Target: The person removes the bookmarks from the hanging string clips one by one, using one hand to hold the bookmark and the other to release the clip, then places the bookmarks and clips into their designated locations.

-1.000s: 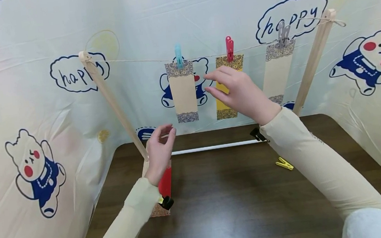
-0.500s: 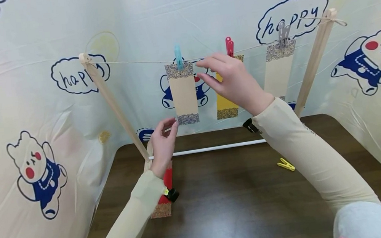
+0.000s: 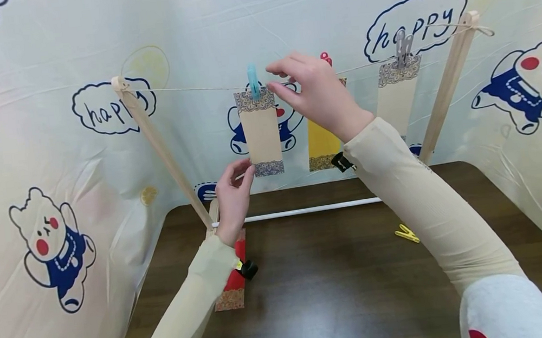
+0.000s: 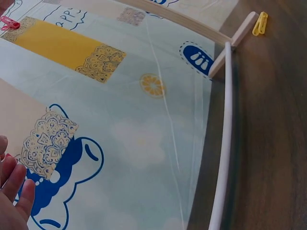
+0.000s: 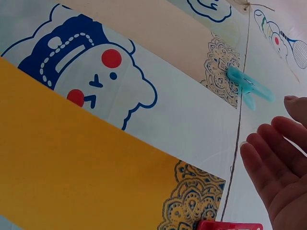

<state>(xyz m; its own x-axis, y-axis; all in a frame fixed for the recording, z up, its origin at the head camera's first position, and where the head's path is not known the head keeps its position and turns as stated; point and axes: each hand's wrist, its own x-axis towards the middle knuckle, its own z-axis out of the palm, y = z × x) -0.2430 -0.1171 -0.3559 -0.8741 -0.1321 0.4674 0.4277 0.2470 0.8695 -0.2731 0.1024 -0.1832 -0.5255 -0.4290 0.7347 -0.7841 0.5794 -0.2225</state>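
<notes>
A beige card [image 3: 263,131] with patterned ends hangs from the string under a light-blue clothespin [image 3: 253,81]. My right hand [image 3: 317,94] is raised just right of that clothespin, its fingers loosely bent and apart from it in the right wrist view. Below, my left hand [image 3: 233,197] is at the card's lower left corner, holding nothing; whether a fingertip touches the card I cannot tell. Behind my right hand, a yellow card [image 3: 323,139] hangs from a red clothespin [image 5: 230,225], both partly hidden in the head view.
The string runs between two wooden posts [image 3: 164,152] [image 3: 449,84], joined low down by a white rod [image 3: 304,210]. A pale card [image 3: 396,100] hangs at right under a grey clothespin [image 3: 404,50]. On the table [image 3: 332,293] lie a yellow clothespin [image 3: 407,233] and a red card [image 3: 233,284].
My right hand has moved left and up, from in front of the yellow card to beside the light-blue clothespin. My left hand has risen slightly, to the beige card's lower corner.
</notes>
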